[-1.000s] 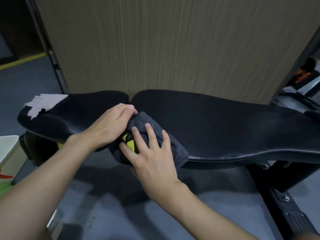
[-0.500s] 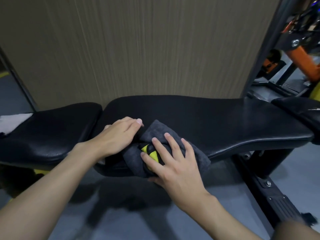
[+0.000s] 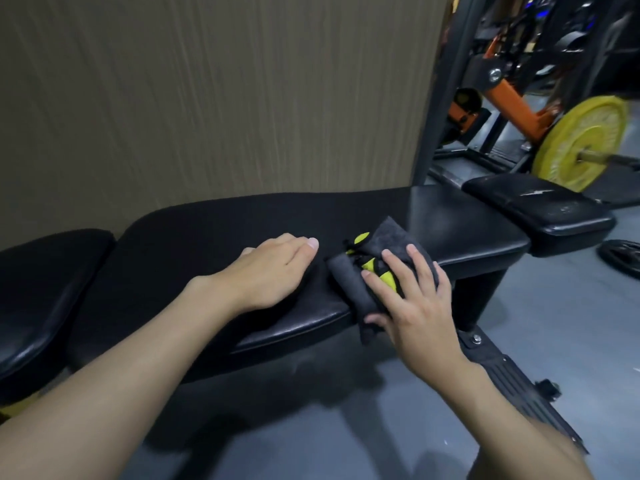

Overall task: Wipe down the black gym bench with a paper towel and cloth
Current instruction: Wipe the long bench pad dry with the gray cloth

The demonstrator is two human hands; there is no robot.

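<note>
The black gym bench [image 3: 214, 233] runs across the view, its long pad in the middle and a shorter seat pad [image 3: 45, 271] at the left. A dark grey cloth with yellow patches [image 3: 388, 244] lies bunched over the long pad's near edge, towards its right end. My right hand [image 3: 412, 299] presses flat on the cloth, fingers spread, thumb under its hanging part. Just left of the cloth, my left hand [image 3: 273, 271] rests palm down on the pad, apart from the cloth. No paper towel is in view.
A wood-grain wall panel [image 3: 207, 98] stands right behind the bench. A second black pad [image 3: 540, 209] lies beyond the right end. Farther right are an orange rack [image 3: 512, 98], a yellow weight plate [image 3: 581, 143] on a bar, and a black plate [image 3: 623, 259] on the grey floor.
My right hand has slid the cloth to the right along the pad's near edge. My left hand has come off the cloth. The view has swung right and the paper towel has left it.
</note>
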